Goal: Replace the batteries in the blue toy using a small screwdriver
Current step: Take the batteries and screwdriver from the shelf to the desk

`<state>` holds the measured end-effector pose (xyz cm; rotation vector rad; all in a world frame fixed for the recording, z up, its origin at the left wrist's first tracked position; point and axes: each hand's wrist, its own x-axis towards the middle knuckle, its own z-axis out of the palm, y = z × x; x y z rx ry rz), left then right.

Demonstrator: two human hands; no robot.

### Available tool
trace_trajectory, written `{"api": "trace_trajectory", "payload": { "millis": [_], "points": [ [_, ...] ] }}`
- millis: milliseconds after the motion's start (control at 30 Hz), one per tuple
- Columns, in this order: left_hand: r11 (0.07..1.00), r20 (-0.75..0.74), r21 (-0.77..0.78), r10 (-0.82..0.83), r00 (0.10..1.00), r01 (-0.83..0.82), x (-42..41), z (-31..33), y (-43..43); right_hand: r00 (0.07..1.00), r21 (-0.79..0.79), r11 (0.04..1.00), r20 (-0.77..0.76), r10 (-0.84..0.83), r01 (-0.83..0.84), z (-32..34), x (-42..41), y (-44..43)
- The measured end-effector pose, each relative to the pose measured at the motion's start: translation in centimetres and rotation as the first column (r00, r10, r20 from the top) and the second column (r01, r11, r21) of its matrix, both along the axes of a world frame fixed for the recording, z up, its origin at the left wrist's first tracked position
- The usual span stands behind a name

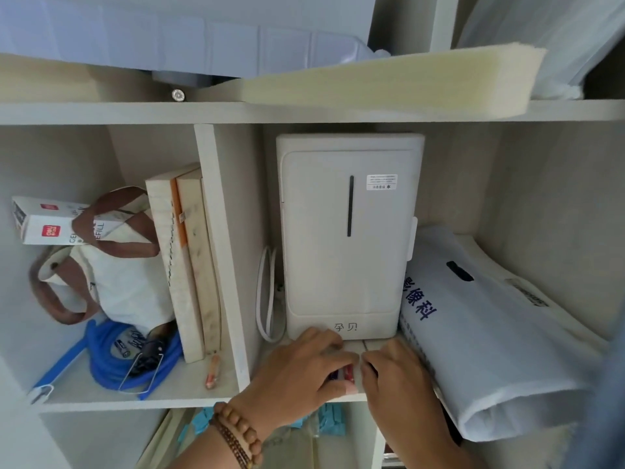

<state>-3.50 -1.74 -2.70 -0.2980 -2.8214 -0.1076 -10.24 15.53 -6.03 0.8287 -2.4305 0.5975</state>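
Both my hands reach onto a shelf (351, 397) in front of a white appliance (348, 238). My left hand (301, 370), with bead bracelets on the wrist, curls its fingers around a small red, white and blue item (343, 373), perhaps a battery pack. My right hand (395, 374) is bent beside it, fingertips touching the same item. Most of the item is hidden by my fingers. Loose batteries (123, 346) lie in the left compartment on a blue coiled hose (101, 360). No blue toy or screwdriver is visible.
A white plastic bag (490, 333) with dark print lies right of the appliance. A white cable (265, 299) hangs on its left. The left compartment holds books (189, 258), a canvas tote (118, 282), a refill box (44, 221) and an orange pen (213, 370). Foam (389, 82) sits on the upper shelf.
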Motion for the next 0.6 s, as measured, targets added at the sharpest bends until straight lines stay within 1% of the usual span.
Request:
{"api": "trace_trajectory", "payload": {
  "millis": [133, 300, 433, 500, 600],
  "points": [
    [1.000, 0.015, 0.008, -0.026, 1.000, 0.026, -0.5, -0.2, -0.5, 0.999, -0.014, 1.000, 0.044, -0.004, 0.005, -0.3, -0.5, -0.2],
    [1.000, -0.075, 0.008, -0.030, 0.997, 0.030, -0.7, -0.8, -0.6, 0.998, -0.039, 0.999, 0.069, 0.009, -0.006, -0.6, -0.7, -0.2],
    [0.998, -0.141, -0.047, -0.038, 0.989, 0.031, -0.7, -1.3, -0.5, 0.997, -0.061, 0.998, 0.077, 0.025, -0.020, -0.4, -0.4, 0.0],
    [0.997, -0.165, -0.073, -0.029, 0.986, 0.017, -0.7, -1.4, -0.3, 0.997, -0.066, 0.998, 0.076, 0.025, -0.020, -0.2, -0.3, 0.0],
    [0.998, -0.193, -0.058, 0.007, 0.981, -0.018, -0.8, -1.2, -0.2, 0.996, -0.064, 0.998, 0.083, 0.021, -0.016, -0.1, -0.1, 0.0]
  ]
}}
